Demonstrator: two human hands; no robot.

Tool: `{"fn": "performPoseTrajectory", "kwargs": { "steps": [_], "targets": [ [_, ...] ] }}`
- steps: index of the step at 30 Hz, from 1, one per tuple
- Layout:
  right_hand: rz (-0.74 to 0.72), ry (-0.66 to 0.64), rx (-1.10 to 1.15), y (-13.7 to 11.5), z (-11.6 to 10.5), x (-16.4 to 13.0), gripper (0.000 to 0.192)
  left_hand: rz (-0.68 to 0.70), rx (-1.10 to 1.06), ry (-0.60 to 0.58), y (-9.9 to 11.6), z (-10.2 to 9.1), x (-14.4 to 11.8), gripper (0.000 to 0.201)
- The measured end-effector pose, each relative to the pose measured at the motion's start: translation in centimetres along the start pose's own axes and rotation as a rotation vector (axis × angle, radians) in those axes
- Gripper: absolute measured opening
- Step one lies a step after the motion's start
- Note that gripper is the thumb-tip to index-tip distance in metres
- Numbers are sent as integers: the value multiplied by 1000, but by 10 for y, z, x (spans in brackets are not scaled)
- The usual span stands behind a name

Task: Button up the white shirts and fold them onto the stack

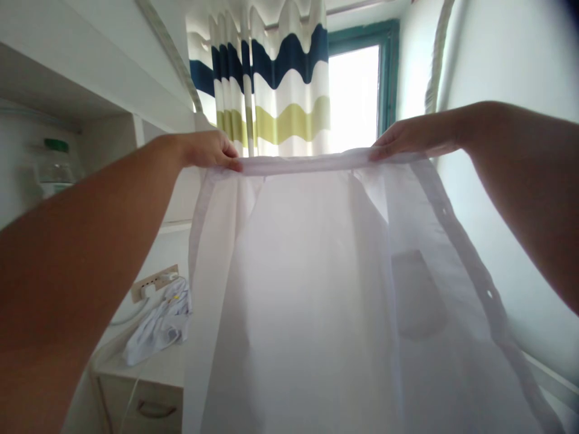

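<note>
A thin white garment (307, 271) hangs spread out in front of me, with light showing through it. Its top edge is a long band, pulled straight between my hands. My left hand (217, 150) pinches the band near its left end, thumb on the near side. Toward the other end, my right hand (398, 141) grips the same band, with its fingers partly hidden. A pocket-shaped patch (418, 295) shows on the garment's right part. Small holes, apparently buttonholes, run down the strip along its right edge. The lower end goes out of view.
Behind the garment hang striped curtains (289, 78) beside a green-framed window (389, 78). At left, a shelf holds a green-capped bottle (56, 163). Below are a power strip (154, 282) with plugs and crumpled white cloth (160, 322) on a drawer cabinet (142, 374). A wall stands at right.
</note>
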State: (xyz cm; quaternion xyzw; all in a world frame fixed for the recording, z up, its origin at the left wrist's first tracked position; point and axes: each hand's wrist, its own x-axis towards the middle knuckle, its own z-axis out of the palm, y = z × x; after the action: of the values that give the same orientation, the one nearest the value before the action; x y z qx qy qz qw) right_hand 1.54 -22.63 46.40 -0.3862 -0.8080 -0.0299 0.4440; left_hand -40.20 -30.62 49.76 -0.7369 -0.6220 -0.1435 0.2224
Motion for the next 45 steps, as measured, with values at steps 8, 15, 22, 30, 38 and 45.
{"fn": "performPoseTrajectory", "kwargs": {
  "steps": [8, 15, 22, 30, 38, 45],
  "targets": [
    [281, -557, -94, 146, 163, -11, 42, -89, -174, -325, -21, 207, 76, 53],
    [382, -586, -172, 244, 327, -86, 38, -170, -326, -415, -33, 407, 75, 50],
    [504, -435, -253, 292, 418, -157, 41, -277, -436, -312, -31, 539, 42, 46],
    [569, -390, -192, 327, 452, -173, 41, -483, -531, -574, -47, 589, 9, 62],
    [668, -513, -127, 356, 385, -175, 66, -422, -731, -629, -48, 584, -13, 43],
    [708, -363, 304, 335, 396, -216, 36, -489, -870, -519, -29, 566, -14, 49]
  ]
}}
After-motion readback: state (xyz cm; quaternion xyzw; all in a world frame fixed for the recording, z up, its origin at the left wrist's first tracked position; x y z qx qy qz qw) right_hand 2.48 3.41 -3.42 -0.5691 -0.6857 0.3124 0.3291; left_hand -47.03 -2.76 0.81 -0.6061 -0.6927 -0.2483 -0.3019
